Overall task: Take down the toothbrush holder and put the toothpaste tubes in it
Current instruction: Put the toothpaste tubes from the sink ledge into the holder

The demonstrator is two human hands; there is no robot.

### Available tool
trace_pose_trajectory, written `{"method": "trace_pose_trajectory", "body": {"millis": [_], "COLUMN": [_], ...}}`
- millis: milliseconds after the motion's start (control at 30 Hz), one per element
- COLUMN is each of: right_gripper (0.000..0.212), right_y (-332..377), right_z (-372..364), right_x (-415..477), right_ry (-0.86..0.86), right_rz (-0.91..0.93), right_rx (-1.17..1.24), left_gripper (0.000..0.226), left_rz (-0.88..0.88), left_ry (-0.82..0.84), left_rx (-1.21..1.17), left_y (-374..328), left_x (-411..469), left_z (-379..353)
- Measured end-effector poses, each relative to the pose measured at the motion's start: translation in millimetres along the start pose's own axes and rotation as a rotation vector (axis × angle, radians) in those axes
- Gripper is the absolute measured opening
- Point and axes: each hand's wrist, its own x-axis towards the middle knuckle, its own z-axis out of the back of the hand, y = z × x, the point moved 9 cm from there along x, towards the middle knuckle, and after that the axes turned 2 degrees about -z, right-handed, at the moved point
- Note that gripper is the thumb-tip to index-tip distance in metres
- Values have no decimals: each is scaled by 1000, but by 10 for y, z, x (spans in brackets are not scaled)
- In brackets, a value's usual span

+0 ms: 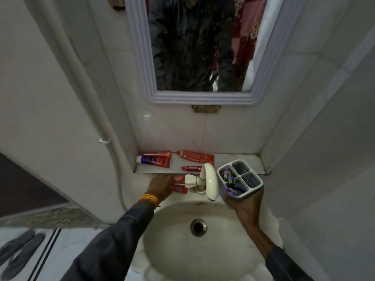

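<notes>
My right hand [246, 203] grips a grey-and-white toothbrush holder [240, 179] from below, held above the right rim of the basin; purple toothbrushes stick out of its left compartment. My left hand [161, 186] is on a red toothpaste tube [179, 184] lying on the sink's back edge, left of the tap, fingers closed over its left end. Three more red tubes lie on the ledge behind: one with a blue label [155, 159], a long one [195, 156], and a small one [191, 168].
A white tap [209, 181] stands between my hands. The white basin [168, 236] with its drain [198, 227] lies below. A framed mirror [194, 47] hangs above the tiled ledge [251, 161]. Walls close in on both sides. Dark slippers [18, 254] lie on the floor at left.
</notes>
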Motion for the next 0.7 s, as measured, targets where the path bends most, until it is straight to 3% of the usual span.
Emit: {"method": "trace_pose_trajectory", "body": {"millis": [167, 300, 433, 533, 633, 700], "right_gripper": [115, 126, 113, 121, 123, 121], "right_y": [75, 131, 235, 123, 50, 65], "right_z": [5, 12, 6, 1, -17, -8], "right_x": [-82, -172, -226, -173, -140, -153], "right_ry": [12, -1, -16, -12, -5, -33], "right_rz": [38, 39, 87, 73, 15, 16], "right_rx": [94, 137, 142, 139, 150, 122], "left_gripper": [31, 35, 37, 30, 33, 23], "left_rz": [-36, -19, 82, 99, 22, -76], "left_ry": [2, 90, -36, -234, -408, -426], "left_rx": [134, 115, -191, -462, -709, -782], "left_y": [-31, -42, 66, -7, -327, -662], "left_x": [153, 165, 36, -41, -70, 16], "left_z": [-203, -174, 199, 826, 1486, 1731]}}
